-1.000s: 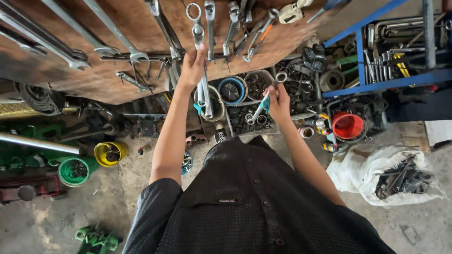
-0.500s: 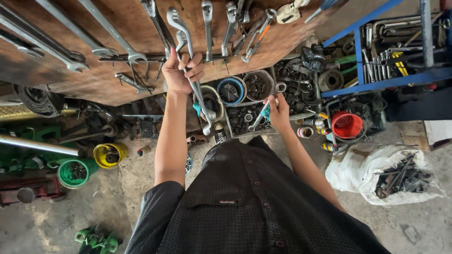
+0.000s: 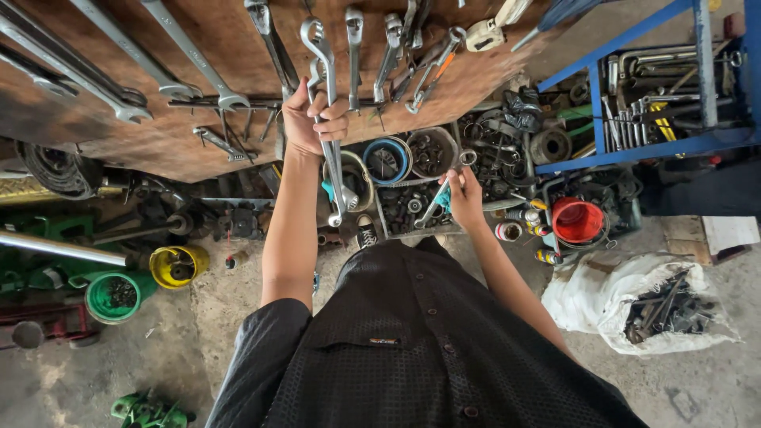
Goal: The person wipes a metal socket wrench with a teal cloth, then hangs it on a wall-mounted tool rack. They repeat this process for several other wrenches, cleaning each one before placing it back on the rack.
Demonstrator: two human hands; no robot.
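Left hand (image 3: 314, 120) clenched around long silver wrenches (image 3: 331, 150) at wooden tool board (image 3: 158, 135), right hand (image 3: 462, 192) gripping small teal-handled tool (image 3: 437, 202) above parts tray (image 3: 412, 208).

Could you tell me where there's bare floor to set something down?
Bare concrete shows left of the shirt, below the yellow can and green can, and lower right past the white sack. Crowded: the bins under the wrench board, where the left hand grips wrenches.
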